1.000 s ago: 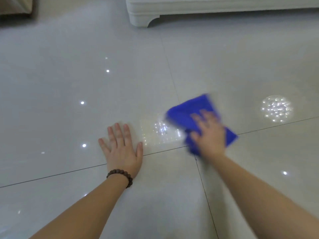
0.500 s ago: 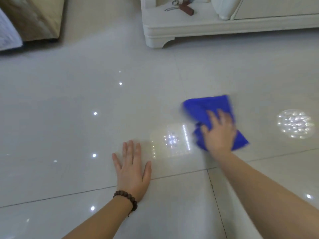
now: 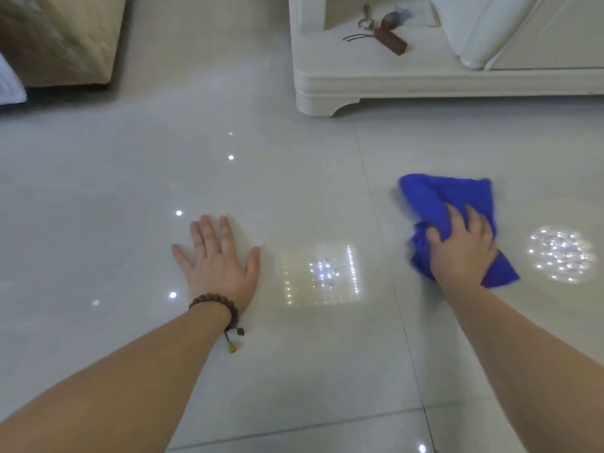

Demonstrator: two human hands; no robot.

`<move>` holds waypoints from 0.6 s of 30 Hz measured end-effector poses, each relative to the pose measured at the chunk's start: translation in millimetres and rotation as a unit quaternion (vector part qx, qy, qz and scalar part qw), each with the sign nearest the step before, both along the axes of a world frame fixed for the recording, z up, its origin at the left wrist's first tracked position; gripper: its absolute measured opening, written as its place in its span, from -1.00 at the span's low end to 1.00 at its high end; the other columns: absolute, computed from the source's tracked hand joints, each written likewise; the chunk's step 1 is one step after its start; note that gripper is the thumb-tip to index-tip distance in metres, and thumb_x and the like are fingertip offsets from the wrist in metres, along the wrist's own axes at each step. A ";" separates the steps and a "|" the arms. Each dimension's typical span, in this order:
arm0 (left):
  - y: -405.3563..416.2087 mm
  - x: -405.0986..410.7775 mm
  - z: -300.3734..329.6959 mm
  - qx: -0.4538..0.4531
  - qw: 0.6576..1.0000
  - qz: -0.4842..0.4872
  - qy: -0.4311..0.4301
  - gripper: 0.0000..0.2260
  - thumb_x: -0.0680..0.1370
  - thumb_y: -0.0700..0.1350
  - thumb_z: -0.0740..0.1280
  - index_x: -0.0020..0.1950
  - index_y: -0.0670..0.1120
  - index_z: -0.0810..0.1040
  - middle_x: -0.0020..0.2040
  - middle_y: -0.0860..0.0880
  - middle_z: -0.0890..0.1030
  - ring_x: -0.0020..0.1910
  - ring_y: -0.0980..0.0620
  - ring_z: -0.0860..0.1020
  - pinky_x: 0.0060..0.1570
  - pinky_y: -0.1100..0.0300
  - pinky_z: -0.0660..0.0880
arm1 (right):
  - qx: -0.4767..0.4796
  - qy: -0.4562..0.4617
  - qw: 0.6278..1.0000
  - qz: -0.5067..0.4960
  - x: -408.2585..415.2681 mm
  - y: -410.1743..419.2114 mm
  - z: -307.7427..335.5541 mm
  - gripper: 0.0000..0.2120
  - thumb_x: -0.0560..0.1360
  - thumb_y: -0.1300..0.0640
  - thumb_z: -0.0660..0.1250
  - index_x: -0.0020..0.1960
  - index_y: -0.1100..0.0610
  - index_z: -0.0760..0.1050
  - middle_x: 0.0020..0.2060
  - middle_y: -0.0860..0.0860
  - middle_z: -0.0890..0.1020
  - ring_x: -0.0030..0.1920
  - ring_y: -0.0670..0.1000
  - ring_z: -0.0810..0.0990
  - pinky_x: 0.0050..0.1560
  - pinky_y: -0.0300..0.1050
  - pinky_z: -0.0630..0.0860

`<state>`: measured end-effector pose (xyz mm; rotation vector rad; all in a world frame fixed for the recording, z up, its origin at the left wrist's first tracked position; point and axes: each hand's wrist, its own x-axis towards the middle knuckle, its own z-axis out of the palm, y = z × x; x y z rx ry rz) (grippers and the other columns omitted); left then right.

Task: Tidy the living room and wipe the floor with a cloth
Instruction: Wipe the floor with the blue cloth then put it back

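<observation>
Wiping stage. Right hand (image 3: 461,253) pressed flat on blue cloth (image 3: 451,204), fingers curled loosely over bunched fabric, cloth on tiled floor (image 3: 130,178) right of grout line. Left hand (image 3: 217,261) splayed open, palm down, holding nothing, bracing. Beaded bracelet (image 3: 217,304) on left wrist.

Risks: slipping of bracing palm on glossy tile; bunched cloth rolling under palm, reducing contact; knuckles striking white furniture base (image 3: 327,96) on forward strokes.

Versus half a second earlier: cloth shifted rightward, away from reflected light patch (image 3: 322,273).
</observation>
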<state>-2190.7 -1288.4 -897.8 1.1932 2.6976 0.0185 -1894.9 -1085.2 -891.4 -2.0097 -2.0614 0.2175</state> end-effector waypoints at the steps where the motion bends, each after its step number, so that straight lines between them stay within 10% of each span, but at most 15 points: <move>1: 0.9 -1.2 -0.2 0.000 1.000 0.001 0.000 -0.31 0.54 0.30 -0.23 0.56 -0.04 -0.27 0.57 -0.12 -0.22 0.53 -0.07 -0.28 0.44 -0.25 -0.27 | -0.019 0.006 0.996 -0.084 -25.4 -2.3 2.6 -0.45 0.48 -0.12 0.15 0.43 0.02 0.34 0.45 0.12 0.30 0.45 0.20 0.21 0.37 0.27 0.17; 4: 2.4 -1.2 -0.5 0.000 1.000 0.000 -0.007 -0.29 0.52 0.31 -0.22 0.57 -0.05 -0.22 0.58 -0.12 -0.18 0.54 -0.06 -0.26 0.44 -0.24 -0.26 | 0.019 0.003 0.996 0.090 -131.4 -48.8 0.5 -0.45 0.43 -0.12 0.17 0.39 -0.02 0.40 0.41 0.09 0.38 0.42 0.20 0.28 0.34 0.27 0.22; 8: 2.4 -2.1 4.3 0.013 1.000 0.000 -0.017 -0.30 0.51 0.27 -0.17 0.57 -0.07 0.02 0.58 -0.13 -0.02 0.55 -0.09 -0.17 0.44 -0.25 -0.23 | -0.031 -0.011 0.877 0.480 -196.8 -58.6 2.6 -0.46 0.43 -0.17 0.19 0.40 -0.14 0.35 0.45 -0.03 0.33 0.47 0.11 0.20 0.38 0.19 0.14; 10: 1.4 -2.2 4.9 0.008 1.000 0.003 -0.022 -0.30 0.51 0.28 -0.20 0.58 -0.05 -0.14 0.58 -0.11 -0.14 0.55 -0.05 -0.24 0.45 -0.23 -0.27 | 0.006 -0.024 0.899 0.437 -172.8 -9.1 0.4 -0.44 0.40 -0.18 0.15 0.38 -0.09 0.40 0.41 0.02 0.39 0.42 0.15 0.30 0.35 0.21 0.26; 15: 2.8 -2.6 2.9 -0.004 1.000 0.005 -0.019 -0.34 0.52 0.28 -0.26 0.50 0.00 -0.38 0.56 -0.11 -0.27 0.52 -0.05 -0.33 0.44 -0.24 -0.28 | -0.063 0.006 0.995 -0.077 -102.6 78.7 10.4 -0.46 0.51 -0.14 0.13 0.47 -0.03 0.25 0.49 0.07 0.20 0.49 0.17 0.09 0.42 0.27 0.06; 18: 2.4 -3.6 1.5 0.000 1.000 0.004 -0.019 -0.34 0.52 0.28 -0.26 0.51 0.00 -0.37 0.56 -0.10 -0.26 0.52 -0.05 -0.33 0.44 -0.24 -0.27 | -0.060 -0.010 0.998 -0.008 -177.5 50.9 15.7 -0.46 0.51 -0.13 0.16 0.47 -0.05 0.24 0.50 0.05 0.19 0.49 0.16 0.07 0.42 0.23 0.07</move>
